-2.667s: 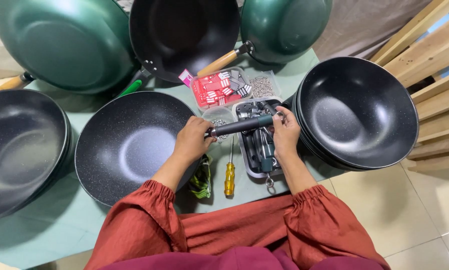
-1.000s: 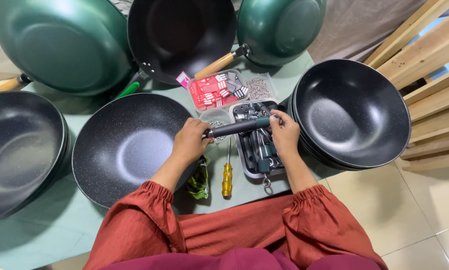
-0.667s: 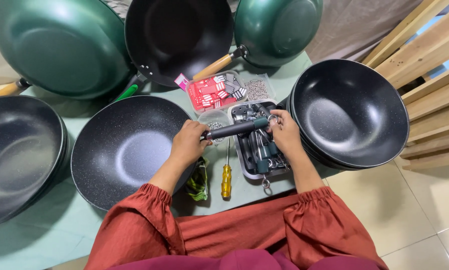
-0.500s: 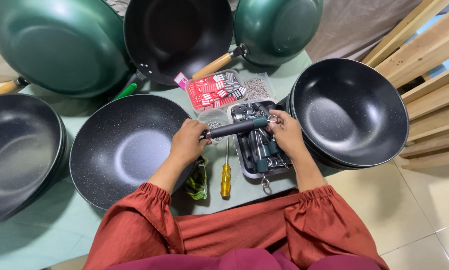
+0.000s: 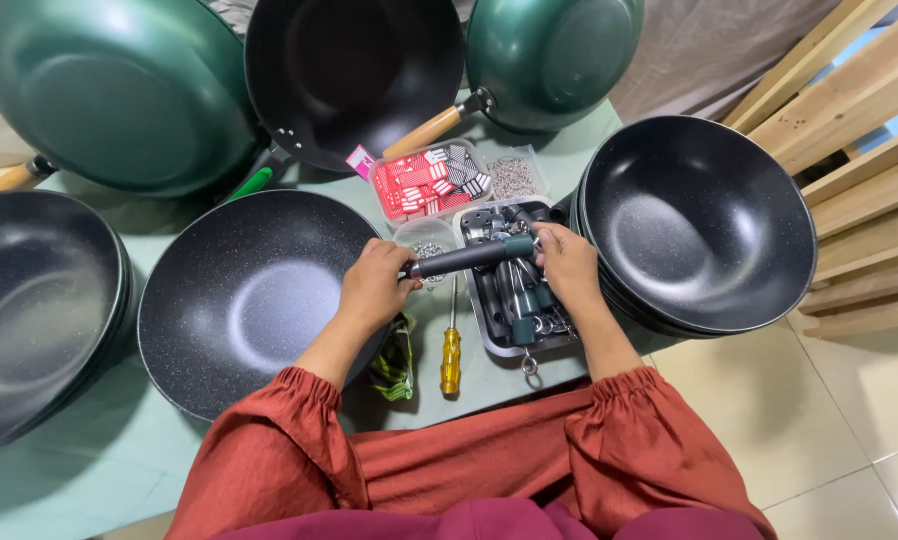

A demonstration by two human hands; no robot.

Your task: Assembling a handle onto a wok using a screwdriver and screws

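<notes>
**Head view: both hands grip a dark pan handle over the parts tray**

A pale green table carries green woks at the back, a stack of black woks to the right, and a speckled black wok in front. The metal parts tray lies between the two black ones. The left hand and right hand each close their fingers around one end of the dark pan handle, held level above the tray. A yellow-handled screwdriver lies just beside the tray.

Green wok cut off at top edge, left dark pan cropped, tray contents partly hidden by right hand
</notes>
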